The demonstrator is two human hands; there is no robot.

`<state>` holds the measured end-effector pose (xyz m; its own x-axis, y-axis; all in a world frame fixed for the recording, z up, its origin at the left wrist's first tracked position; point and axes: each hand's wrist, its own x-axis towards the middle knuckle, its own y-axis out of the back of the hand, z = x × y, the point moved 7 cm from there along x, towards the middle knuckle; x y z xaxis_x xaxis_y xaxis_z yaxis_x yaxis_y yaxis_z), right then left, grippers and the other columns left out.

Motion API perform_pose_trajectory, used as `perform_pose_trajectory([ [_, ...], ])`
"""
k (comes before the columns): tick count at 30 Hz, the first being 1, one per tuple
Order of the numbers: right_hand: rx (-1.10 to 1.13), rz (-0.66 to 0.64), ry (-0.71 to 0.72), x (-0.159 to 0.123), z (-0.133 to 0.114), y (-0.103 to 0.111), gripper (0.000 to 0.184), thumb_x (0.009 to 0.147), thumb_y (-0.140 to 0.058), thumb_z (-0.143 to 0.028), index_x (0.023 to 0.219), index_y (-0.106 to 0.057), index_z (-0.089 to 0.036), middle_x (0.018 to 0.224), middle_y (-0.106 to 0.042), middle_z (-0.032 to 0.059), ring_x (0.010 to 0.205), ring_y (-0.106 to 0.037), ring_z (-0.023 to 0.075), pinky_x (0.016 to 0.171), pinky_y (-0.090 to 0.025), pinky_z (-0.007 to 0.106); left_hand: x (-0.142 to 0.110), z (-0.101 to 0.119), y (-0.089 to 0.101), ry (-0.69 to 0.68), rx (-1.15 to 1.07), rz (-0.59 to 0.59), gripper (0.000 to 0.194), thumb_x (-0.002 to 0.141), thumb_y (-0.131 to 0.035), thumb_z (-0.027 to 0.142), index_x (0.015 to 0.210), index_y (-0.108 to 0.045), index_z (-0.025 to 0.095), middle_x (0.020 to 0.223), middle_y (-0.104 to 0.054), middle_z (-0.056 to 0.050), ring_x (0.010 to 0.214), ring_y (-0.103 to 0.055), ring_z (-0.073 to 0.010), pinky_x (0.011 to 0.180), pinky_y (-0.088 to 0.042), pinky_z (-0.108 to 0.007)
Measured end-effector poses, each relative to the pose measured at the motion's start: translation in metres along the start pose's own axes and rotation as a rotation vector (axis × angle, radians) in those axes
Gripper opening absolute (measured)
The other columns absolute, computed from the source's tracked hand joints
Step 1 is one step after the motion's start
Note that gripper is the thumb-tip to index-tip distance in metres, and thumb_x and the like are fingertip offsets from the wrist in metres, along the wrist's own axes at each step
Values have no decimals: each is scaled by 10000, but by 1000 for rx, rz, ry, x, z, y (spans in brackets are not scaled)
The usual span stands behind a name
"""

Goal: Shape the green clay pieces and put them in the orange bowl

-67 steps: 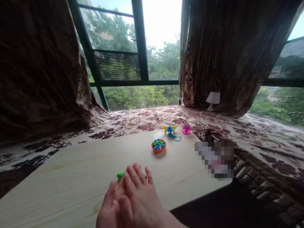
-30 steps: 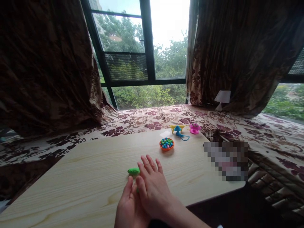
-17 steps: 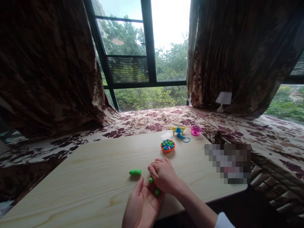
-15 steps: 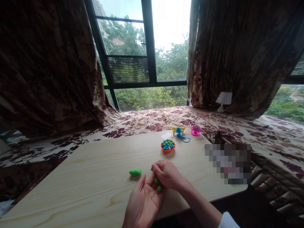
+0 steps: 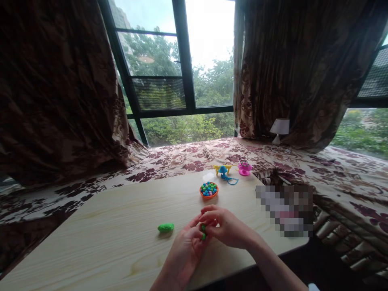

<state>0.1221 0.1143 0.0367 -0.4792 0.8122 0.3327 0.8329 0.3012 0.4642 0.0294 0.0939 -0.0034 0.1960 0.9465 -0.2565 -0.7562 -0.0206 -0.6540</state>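
My left hand (image 5: pixel 188 240): palm turned up and cupped, thumb bent in against the green balls (image 5: pixel 203 236), so these fingers are closed on them
My right hand (image 5: pixel 228 227): comes in from 3 o'clock, fingers curved down by my left fingertips and close against the green balls; whether they pinch one themselves I cannot tell
Green balls: two show in the gap between my hands, one just beyond the other, partly hidden by my fingers
Clock: I read it from the green balls, with 12 straight away from me
Green lump (image 5: pixel 166 227): at 9 o'clock, longish, lying alone on the tabletop (image 5: pixel 106 234), near my left hand but apart from it
Orange bowl (image 5: pixel 209 197): at 12 o'clock, a little beyond my fingers, filled with small balls (image 5: pixel 208 187) in blue, green and pink
Blue toy (image 5: pixel 223 169): between 12 and 1, farther off, mushroom-shaped, with a blue loop trailing toward me
Yellow toy (image 5: pixel 216 168): just behind the blue toy, partly covered by it
Pink toy (image 5: pixel 245 168): at 1 o'clock, near the table's far corner, green dots on top
Pixelated patch (image 5: pixel 285 212): toward 3 o'clock, over the table's right edge, its contents unreadable
White lamp (image 5: pixel 280 126): at 1 o'clock, well apart, standing on the flowered cloth (image 5: pixel 194 157) before a dark curtain (image 5: pixel 273 68)
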Motion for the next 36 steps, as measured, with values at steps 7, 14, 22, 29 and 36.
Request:
perform_pose_trajectory([
  [7,-84,201,-23,17,12,30,176,822,-484,-208,858,-654,-183,840,-661,9,746,-623,119,634,-472,195,13,7,-9,-43,17,49,320,687,-524,-3,985,-532,113,962,-638,-134,856,-636,-185,800,-513,-310],
  [14,-299,375,-60,56,39,61,185,757,-542,-142,918,-629,-170,867,-647,48,790,-597,159,739,-435,268,69,57,-3,-260,126,215,190,764,-463,23,909,-537,121,865,-597,-63,790,-618,-139,718,-521,-302],
  [22,-454,327,-8,65,46,54,308,727,-521,-35,943,-653,-211,869,-627,30,841,-570,159,753,-411,243,124,85,-13,-370,630,253,328,818,-502,318,1109,-500,165,1110,-546,-73,921,-559,-187,762,-478,-403],
  [29,-489,329,-6,66,62,63,282,742,-516,-51,925,-645,-223,862,-625,14,783,-574,145,724,-416,227,163,88,-22,-361,990,244,317,818,-499,324,1098,-515,175,1132,-540,-67,936,-552,-195,770,-475,-398],
  [36,-495,340,-21,70,69,68,182,754,-552,-104,878,-633,-209,846,-614,7,771,-570,137,710,-416,215,170,88,-30,-400,1192,247,293,824,-491,321,1084,-525,190,1134,-541,-65,933,-552,-186,773,-475,-385],
])
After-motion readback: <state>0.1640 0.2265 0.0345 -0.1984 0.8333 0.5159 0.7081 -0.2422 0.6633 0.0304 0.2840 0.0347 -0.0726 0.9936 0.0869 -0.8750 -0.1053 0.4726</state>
